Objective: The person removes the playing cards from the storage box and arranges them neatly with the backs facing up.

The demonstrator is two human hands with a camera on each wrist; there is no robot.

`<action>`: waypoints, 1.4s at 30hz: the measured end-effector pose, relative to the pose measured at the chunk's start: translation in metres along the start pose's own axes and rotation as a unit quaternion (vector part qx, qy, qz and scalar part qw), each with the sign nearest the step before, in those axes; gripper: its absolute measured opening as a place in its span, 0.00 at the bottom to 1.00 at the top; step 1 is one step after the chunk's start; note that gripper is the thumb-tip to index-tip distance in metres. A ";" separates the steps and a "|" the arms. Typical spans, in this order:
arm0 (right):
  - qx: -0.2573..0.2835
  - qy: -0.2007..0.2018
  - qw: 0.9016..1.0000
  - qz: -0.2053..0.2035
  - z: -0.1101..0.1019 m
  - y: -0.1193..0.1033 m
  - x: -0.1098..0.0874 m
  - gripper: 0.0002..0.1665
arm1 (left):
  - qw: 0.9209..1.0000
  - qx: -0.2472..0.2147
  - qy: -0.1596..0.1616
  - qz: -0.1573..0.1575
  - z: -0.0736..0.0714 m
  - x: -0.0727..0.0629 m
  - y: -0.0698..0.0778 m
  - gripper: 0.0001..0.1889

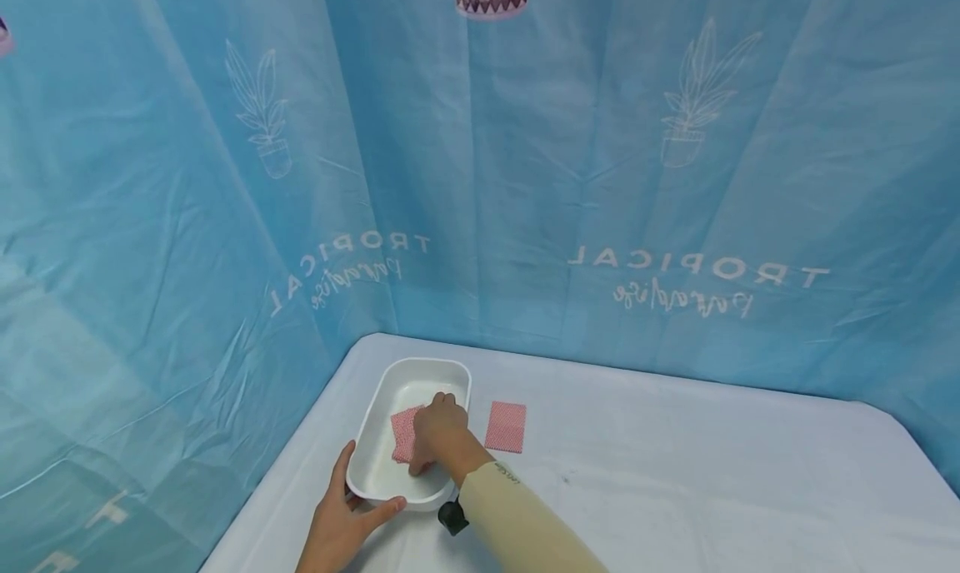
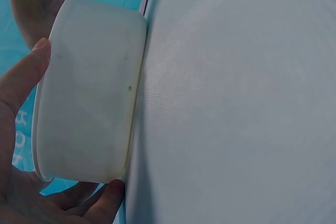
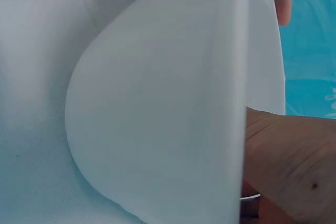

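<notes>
Okay, main risk: white tub (image 1: 386, 475) skates or tips if my right hand (image 1: 438, 430) shoves hard inside, since only my left hand (image 1: 337, 519) steadies it, thumb and fingers gripping the near-left corner. Also, red patterned piece (image 1: 403, 435), in the tub and partly under my right hand, could bunch if dragged; can't tell whether I'm pinching or just pressing it. Left wrist view shows a fingertip by the tub's base, hidden from head view. Only head view shows that piece, plus a second piece (image 1: 506, 427) flat on the table (image 1: 675, 473).
</notes>
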State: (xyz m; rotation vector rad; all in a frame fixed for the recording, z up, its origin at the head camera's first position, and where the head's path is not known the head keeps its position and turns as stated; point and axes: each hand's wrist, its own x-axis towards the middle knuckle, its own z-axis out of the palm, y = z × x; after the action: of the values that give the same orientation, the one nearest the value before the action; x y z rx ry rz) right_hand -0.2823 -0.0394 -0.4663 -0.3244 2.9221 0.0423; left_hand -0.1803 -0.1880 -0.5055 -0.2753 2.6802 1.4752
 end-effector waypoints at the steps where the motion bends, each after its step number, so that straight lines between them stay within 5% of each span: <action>1: 0.004 0.002 1.000 -0.001 0.000 0.000 -0.001 0.33 | 1.000 0.001 0.000 -0.002 0.000 0.000 0.000 0.63; 19: 0.065 0.012 0.998 -0.005 -0.009 0.019 -0.001 0.32 | 1.000 -0.011 0.004 0.028 0.010 0.001 0.005 0.61; 26: 0.119 0.024 0.991 -0.048 -0.016 0.019 0.001 0.24 | 0.999 -0.013 0.011 0.030 0.002 0.001 0.003 0.61; 42: 0.145 0.018 0.988 -0.049 -0.025 0.023 0.000 0.42 | 0.999 -0.014 0.003 0.033 -0.003 -0.001 0.000 0.60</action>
State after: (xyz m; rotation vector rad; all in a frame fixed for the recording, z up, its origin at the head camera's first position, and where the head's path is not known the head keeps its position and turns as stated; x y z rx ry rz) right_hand -0.2924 -0.0186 -0.4414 -0.4209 2.8877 -0.4030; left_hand -0.1794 -0.1905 -0.5035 -0.1945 2.7005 1.5331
